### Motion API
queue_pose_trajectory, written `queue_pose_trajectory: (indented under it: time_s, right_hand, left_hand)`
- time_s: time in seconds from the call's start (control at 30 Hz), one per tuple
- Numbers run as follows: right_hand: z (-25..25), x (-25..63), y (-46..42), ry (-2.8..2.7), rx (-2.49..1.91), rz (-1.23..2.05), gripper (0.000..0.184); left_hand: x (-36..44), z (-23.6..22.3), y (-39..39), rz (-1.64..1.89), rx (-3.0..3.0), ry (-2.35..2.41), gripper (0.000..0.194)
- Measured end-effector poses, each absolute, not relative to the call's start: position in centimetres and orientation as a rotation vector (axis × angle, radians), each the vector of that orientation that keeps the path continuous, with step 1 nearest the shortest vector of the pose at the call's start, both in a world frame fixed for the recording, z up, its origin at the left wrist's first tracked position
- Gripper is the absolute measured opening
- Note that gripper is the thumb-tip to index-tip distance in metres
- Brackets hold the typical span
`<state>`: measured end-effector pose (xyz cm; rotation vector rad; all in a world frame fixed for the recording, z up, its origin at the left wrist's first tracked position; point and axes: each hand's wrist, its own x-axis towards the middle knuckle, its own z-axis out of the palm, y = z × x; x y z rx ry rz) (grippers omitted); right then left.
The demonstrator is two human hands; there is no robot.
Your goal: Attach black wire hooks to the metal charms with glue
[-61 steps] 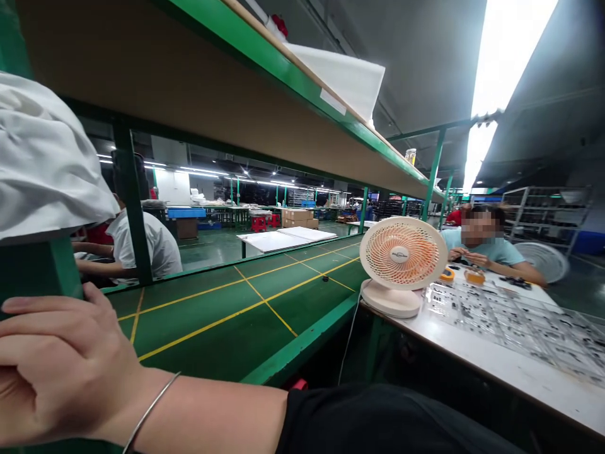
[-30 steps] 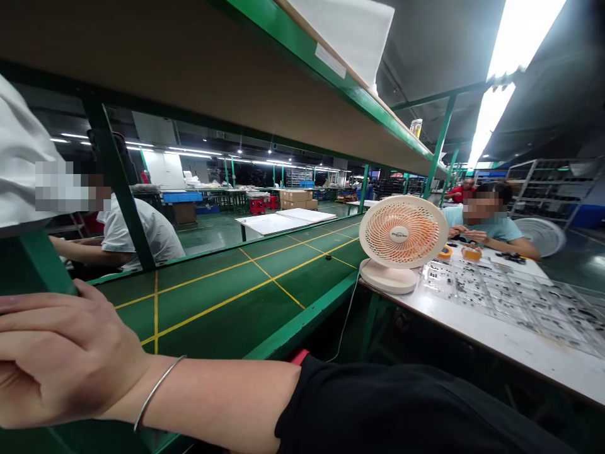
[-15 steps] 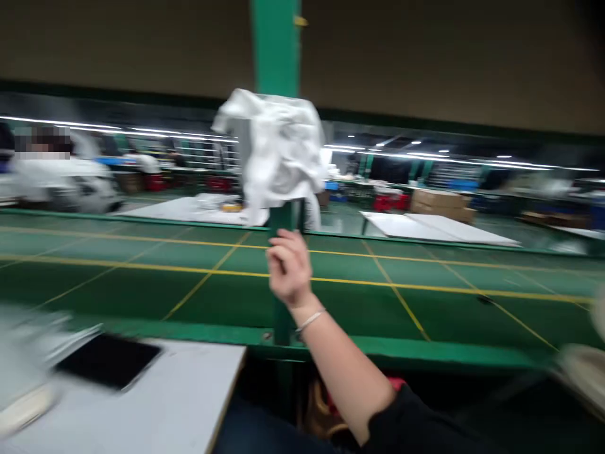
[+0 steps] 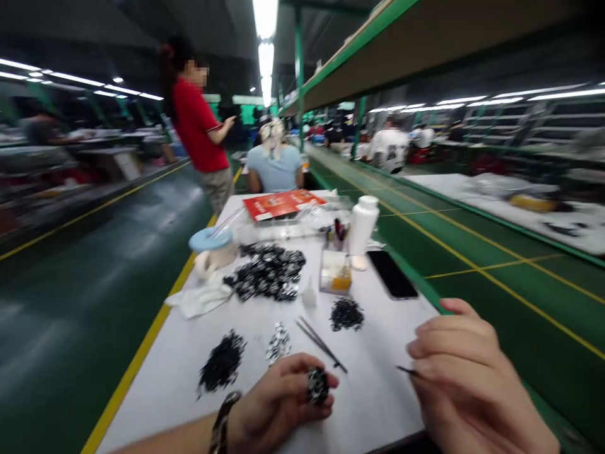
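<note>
Above the white table, my left hand [image 4: 288, 394] has its thumb and fingers closed round a small round black-and-silver part [image 4: 317, 385]. My right hand [image 4: 467, 372] is raised at the right, fingers pinched together on a thin dark piece [image 4: 405, 370] whose tip sticks out to the left. Whether that piece is a loose part or a tool tip I cannot tell. A pair of tweezers [image 4: 321, 343] lies just beyond my left hand. Around it are a pile of black bits [image 4: 222, 362], a few silvery bits [image 4: 278, 343] and another small black heap [image 4: 347, 314].
A larger pile of black-and-silver parts [image 4: 269, 271] lies farther back on the table [image 4: 155, 372]. Near it stand a white bottle [image 4: 363, 224], a small box [image 4: 335, 271], a phone [image 4: 392, 274] and a blue-lidded mug [image 4: 212, 243]. A green conveyor [image 4: 472, 277] runs along the right. A person in red [image 4: 201, 126] stands at left.
My view has swung left from the conveyor and a green post with white cloth back to the table. One outstretched arm was visible before; now both hands show over the table.
</note>
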<state>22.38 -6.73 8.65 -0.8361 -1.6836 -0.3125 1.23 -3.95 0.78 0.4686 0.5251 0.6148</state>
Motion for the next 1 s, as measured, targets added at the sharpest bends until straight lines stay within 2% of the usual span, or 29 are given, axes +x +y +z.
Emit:
queue_pose_trajectory:
  time_s: [0.1, 0.2, 0.3, 0.5, 0.8, 1.0]
  right_hand:
    - [7.0, 19.7, -3.1, -1.968, -0.633, 0.039, 0.018]
    - [4.5, 18.7, -0.2, -1.926, -0.629, 0.347, 0.021]
    - [2.2, 18.9, 0.8, -1.861, -0.686, 0.511, 0.024]
    - [1.4, 19.2, 0.4, -1.8, -0.76, 0.631, 0.023]
    - [1.4, 18.8, -0.1, -1.919, -0.732, 0.57, 0.022]
    - [1.4, 18.9, -0.1, -1.904, -0.712, 0.596, 0.022]
  left_hand:
    - [0.8, 0.1, -2.7, 0.686, 0.444, 0.454, 0.027]
    - [0.3, 0.1, -1.9, 0.72, 0.399, 0.385, 0.028]
    - [0.1, 0.2, -1.5, 0.706, 0.374, 0.366, 0.027]
    - [0.1, 0.4, -0.9, 0.689, 0.329, 0.392, 0.026]
    - [0.5, -0.4, -1.3, 0.646, 0.431, 0.462, 0.031]
    - [0.4, -0.2, -1.2, 0.65, 0.418, 0.443, 0.028]
